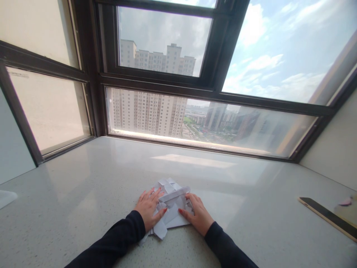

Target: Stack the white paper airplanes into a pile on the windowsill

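A folded white paper piece (pixel 170 204) with several creased flaps lies on the pale stone sill (pixel 83 193) in front of me. My left hand (pixel 150 212) rests flat on its left side, fingers stretched out and spread. My right hand (pixel 197 216) lies on its right side, fingers extended and pressing the paper down, thumb pointing inward. Both arms wear dark sleeves. Part of the paper is hidden under my palms.
A dark phone (pixel 326 216) with a gold edge lies at the right of the sill. A large dark-framed window (pixel 212 91) stands close behind, with tower blocks outside. A wall (pixel 334 149) rises at the right, and a pale object (pixel 5 197) shows at the left edge.
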Motion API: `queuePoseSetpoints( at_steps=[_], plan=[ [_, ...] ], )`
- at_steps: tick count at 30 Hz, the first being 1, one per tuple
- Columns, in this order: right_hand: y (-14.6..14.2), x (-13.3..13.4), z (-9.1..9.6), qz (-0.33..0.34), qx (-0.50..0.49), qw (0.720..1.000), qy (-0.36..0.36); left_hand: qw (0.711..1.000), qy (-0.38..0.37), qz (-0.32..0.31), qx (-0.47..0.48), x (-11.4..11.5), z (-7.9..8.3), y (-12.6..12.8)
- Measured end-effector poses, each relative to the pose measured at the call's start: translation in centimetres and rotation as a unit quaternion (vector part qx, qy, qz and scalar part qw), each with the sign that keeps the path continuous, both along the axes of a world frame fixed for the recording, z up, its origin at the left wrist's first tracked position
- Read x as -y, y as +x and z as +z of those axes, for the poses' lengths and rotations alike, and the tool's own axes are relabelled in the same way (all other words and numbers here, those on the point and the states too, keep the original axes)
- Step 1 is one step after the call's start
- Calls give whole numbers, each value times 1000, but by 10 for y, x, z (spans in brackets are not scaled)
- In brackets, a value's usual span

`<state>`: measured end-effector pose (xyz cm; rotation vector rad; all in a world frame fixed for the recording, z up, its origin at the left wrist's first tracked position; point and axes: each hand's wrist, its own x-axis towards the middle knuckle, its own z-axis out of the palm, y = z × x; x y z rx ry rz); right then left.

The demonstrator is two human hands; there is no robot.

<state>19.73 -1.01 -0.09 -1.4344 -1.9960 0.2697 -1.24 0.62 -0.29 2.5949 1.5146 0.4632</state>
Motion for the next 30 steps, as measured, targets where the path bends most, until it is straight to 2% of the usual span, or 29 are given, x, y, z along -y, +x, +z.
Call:
queuePoseSetpoints(
  at_steps=[30],
  plan=[
    [0,1,1,4,3,1000,-5,1000,-18,-3,1,2,5,0]
  ],
)
